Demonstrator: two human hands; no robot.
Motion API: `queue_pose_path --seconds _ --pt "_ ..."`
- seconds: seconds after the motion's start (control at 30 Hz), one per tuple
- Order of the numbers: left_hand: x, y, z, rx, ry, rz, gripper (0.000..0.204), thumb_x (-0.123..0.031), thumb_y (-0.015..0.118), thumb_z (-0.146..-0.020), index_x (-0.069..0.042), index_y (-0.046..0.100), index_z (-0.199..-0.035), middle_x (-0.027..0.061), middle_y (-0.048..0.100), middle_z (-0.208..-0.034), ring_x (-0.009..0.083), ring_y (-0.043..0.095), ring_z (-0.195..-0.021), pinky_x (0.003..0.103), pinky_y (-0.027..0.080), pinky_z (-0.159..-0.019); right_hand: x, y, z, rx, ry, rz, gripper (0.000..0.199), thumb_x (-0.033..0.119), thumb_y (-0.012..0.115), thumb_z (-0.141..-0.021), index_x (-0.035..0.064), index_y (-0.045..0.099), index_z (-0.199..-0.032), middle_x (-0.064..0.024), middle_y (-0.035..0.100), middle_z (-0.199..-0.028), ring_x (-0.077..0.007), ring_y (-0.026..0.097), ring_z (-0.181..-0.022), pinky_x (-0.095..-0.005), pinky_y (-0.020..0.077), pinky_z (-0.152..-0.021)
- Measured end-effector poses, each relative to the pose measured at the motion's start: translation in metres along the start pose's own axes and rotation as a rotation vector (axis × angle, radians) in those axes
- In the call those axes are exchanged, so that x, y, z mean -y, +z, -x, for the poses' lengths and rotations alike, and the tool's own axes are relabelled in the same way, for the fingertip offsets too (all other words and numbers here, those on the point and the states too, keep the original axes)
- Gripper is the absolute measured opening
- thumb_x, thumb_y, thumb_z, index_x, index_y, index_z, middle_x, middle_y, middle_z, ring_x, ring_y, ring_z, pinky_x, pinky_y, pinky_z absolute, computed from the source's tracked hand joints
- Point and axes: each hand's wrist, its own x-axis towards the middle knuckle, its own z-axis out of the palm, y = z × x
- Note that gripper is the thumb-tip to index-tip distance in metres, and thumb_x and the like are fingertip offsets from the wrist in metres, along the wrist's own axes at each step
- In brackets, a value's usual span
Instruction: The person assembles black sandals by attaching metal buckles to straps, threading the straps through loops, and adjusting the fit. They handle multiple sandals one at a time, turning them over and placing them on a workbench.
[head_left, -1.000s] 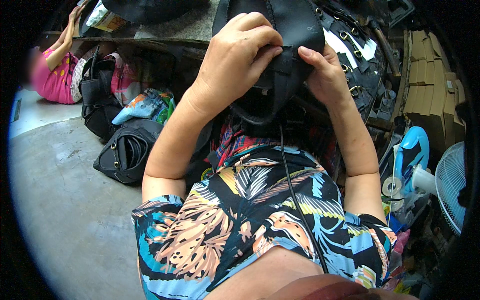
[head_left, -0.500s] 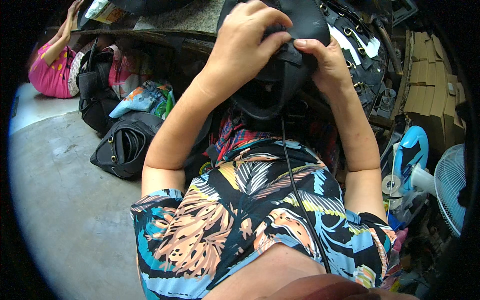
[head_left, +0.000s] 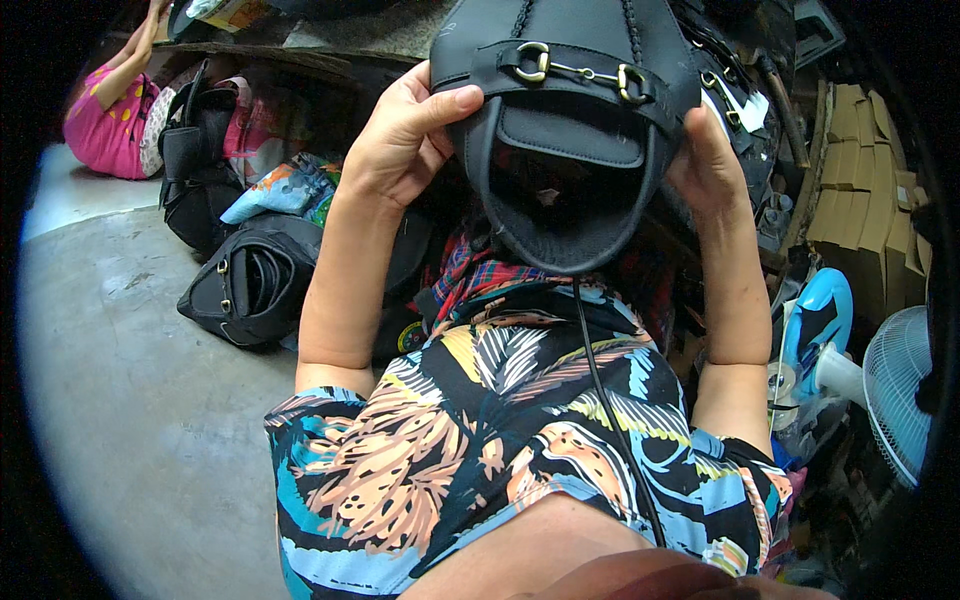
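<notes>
Both hands hold up a black leather loafer upper (head_left: 570, 138) at the top of the view. A gold-coloured horsebit buckle (head_left: 585, 73) crosses its strap, with braided seams above. The rounded opening below faces me. My left hand (head_left: 405, 140) grips the left edge, thumb on the front and fingers partly behind. At the right edge, my right hand (head_left: 712, 160) holds it with the thumb up; its other fingers are mostly hidden behind the leather.
Further black pieces with buckles (head_left: 735, 110) lie at the right. Cardboard boxes (head_left: 860, 190) and a fan (head_left: 895, 395) stand beyond. On the left floor sits a black bundle (head_left: 245, 285), near a person in pink (head_left: 110, 125). A black cable (head_left: 600, 390) hangs down my front.
My hands were pinching close together on the leather; now they are apart at its two sides. The upper has turned and come lower, bringing its buckle and opening into view.
</notes>
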Motion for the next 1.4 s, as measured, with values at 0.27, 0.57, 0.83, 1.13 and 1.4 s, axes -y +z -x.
queue_pose_path --seconds 0.27,0.57,0.83,1.13,1.4 --pt "0.005 0.004 0.005 0.131 0.024 0.158 0.033 0.000 0.064 -0.077 0.005 0.060 -0.109 0.0153 0.069 -0.098 0.0219 0.071 -0.084 0.035 0.061 -0.078 0.006 -0.001 0.001 -0.010 0.259 0.085 0.022 0.012 0.072 -0.081 0.0014 0.068 -0.100 -0.0070 0.071 -0.090 -0.0153 0.070 -0.078 -0.0303 0.0593 -0.075" --pt "0.021 -0.009 -0.008 0.083 0.007 0.154 0.034 0.001 0.062 -0.074 0.005 0.060 -0.108 0.0165 0.069 -0.096 0.0235 0.072 -0.081 0.034 0.062 -0.076 -0.004 0.008 0.005 -0.001 -0.084 0.133 0.029 0.010 0.072 -0.073 0.0021 0.067 -0.100 -0.0066 0.071 -0.091 -0.0172 0.070 -0.081 -0.0326 0.0578 -0.077" --pt "0.024 -0.012 -0.013 0.102 0.074 0.034 0.054 -0.005 0.063 -0.070 0.006 0.055 -0.122 0.0185 0.068 -0.108 0.0283 0.070 -0.094 0.039 0.057 -0.088 -0.008 -0.013 -0.010 -0.013 -0.022 0.098 0.021 0.008 0.066 -0.076 0.0049 0.067 -0.097 -0.0046 0.070 -0.087 -0.0157 0.069 -0.076 -0.0316 0.0581 -0.076" --pt "0.013 -0.001 -0.014 -0.014 0.027 0.004 0.026 -0.001 0.070 -0.078 0.000 0.064 -0.103 0.0107 0.070 -0.092 0.0175 0.070 -0.078 0.030 0.060 -0.076 -0.008 -0.031 -0.013 -0.063 -0.055 0.210 0.061 0.015 0.067 -0.069 -0.0060 0.053 -0.124 -0.0125 0.068 -0.104 -0.0234 0.069 -0.092 -0.0351 0.0569 -0.083" --pt "-0.003 -0.003 -0.014 -0.013 -0.044 -0.218 0.031 -0.012 0.080 -0.074 -0.001 0.067 -0.099 0.0097 0.071 -0.089 0.0153 0.070 -0.077 0.026 0.057 -0.071 -0.003 -0.019 -0.009 -0.195 -0.039 0.231 0.064 0.010 0.067 -0.064 -0.0042 0.052 -0.124 -0.0116 0.067 -0.103 -0.0238 0.069 -0.089 -0.0371 0.0566 -0.085"
